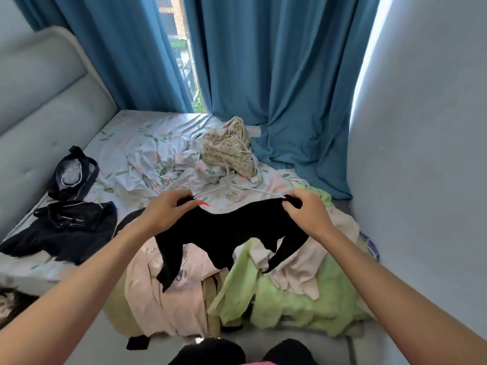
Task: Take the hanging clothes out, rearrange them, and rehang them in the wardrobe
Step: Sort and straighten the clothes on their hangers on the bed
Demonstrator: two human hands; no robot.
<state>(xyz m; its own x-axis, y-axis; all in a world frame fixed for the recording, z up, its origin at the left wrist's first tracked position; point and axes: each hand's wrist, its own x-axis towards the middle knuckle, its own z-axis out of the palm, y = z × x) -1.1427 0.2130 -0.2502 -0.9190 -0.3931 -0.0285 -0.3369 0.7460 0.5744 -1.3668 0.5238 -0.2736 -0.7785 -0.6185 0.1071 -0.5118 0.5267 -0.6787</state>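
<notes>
You hold the black garment (224, 233) stretched left to right above the clothes pile (276, 291) on the bed (147, 143), sleeves hanging toward you. Your left hand (166, 209) and right hand (308, 214) each pinch a top corner, fingers curled. Past the garment, white hangers (245, 189) lie on open sheet.
</notes>
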